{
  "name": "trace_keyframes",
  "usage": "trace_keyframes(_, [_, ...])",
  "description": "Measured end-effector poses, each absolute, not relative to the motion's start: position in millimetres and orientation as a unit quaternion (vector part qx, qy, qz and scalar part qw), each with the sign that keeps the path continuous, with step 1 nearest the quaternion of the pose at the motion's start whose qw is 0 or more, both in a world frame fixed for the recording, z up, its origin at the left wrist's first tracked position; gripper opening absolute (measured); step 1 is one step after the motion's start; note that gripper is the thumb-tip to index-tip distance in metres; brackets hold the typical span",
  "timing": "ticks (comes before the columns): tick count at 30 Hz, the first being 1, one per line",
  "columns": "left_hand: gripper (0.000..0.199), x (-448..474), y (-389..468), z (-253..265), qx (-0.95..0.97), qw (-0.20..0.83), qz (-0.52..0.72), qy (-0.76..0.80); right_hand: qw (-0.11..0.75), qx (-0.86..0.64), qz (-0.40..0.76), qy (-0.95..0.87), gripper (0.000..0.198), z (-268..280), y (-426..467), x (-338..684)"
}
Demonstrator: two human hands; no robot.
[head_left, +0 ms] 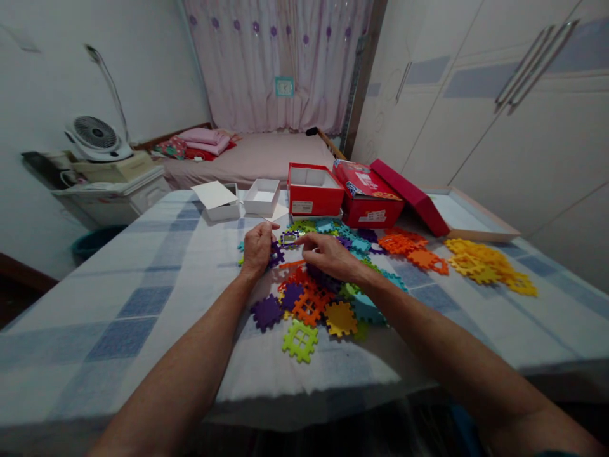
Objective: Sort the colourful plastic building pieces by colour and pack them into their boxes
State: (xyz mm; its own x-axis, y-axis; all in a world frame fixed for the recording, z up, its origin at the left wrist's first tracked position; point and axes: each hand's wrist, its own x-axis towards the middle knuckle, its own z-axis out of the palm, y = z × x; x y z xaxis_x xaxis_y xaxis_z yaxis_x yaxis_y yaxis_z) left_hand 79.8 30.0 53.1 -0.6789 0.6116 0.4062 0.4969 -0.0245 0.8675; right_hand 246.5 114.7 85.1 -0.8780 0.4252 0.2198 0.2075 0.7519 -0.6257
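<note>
My left hand (258, 249) is closed, its thumb on top. A purple notched interlocking tile (276, 254) shows at its right edge, apparently gripped by the fingers. My right hand (327, 255) has curled fingers, with the index fingertip near a purple window-frame tile (289, 239) between the hands. What its fingers hold, if anything, is hidden. Below them lies a mixed heap with an orange window tile (311, 306), a plain purple tile (267, 312), a yellow tile (340, 318) and a lime green window tile (300, 341). Turquoise tiles (367, 309) lie partly under my right forearm.
Orange tiles (408, 246) and yellow tiles (492, 266) form separate piles on the right. Along the back stand white boxes (261, 198), an open red box (316, 198), a second red box (372, 209), a leaning red lid (410, 197) and a shallow tray (497, 231).
</note>
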Motion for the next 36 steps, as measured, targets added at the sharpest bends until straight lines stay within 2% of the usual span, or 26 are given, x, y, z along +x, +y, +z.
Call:
trace_keyframes(3, [0.043, 86, 29, 56, 0.464, 0.032, 0.484, 0.741, 0.208, -0.204, 0.303, -0.907, 0.026, 87, 124, 260])
trace_keyframes(9, [0.023, 99, 16, 66, 0.571, 0.029, 0.353, 0.740, 0.203, -0.119, 0.252, -0.939, 0.022, 91, 111, 290])
trace_keyframes(12, [0.026, 104, -6, 73, 0.629, -0.029, 0.268, 0.730, 0.212, -0.142, 0.200, -0.946, 0.022, 95, 98, 318])
trace_keyframes(14, [0.029, 110, -26, 76, 0.665, -0.089, 0.230, 0.705, 0.173, -0.133, 0.169, -0.961, 0.026, 96, 89, 337])
trace_keyframes(16, [0.035, 120, -45, 77, 0.695, -0.129, 0.217, 0.673, 0.122, -0.115, 0.139, -0.976, 0.037, 94, 79, 351])
trace_keyframes(18, [0.049, 132, -60, 76, 0.735, -0.130, 0.197, 0.636, 0.090, -0.105, 0.105, -0.985, 0.047, 88, 69, 358])
trace_keyframes(21, [0.065, 148, -68, 68, 0.777, -0.100, 0.153, 0.602, 0.089, -0.104, 0.068, -0.988, 0.048, 75, 62, 358])
trace_keyframes(25, [0.053, 156, -57, 61, 0.768, -0.079, 0.139, 0.620, 0.139, -0.125, 0.069, -0.980, 0.047, 67, 64, 356])
trace_keyframes(30, [0.045, 146, -46, 68, 0.724, -0.103, 0.185, 0.656, 0.203, -0.151, 0.121, -0.960, 0.047, 79, 53, 363])
trace_keyframes(33, [0.042, 132, -48, 74, 0.668, -0.124, 0.199, 0.706, 0.167, -0.109, 0.175, -0.964, 0.038, 81, 31, 359])
trace_keyframes(36, [0.038, 120, -56, 75, 0.623, -0.169, 0.183, 0.741, 0.131, -0.094, 0.150, -0.975, 0.031, 71, 9, 349])
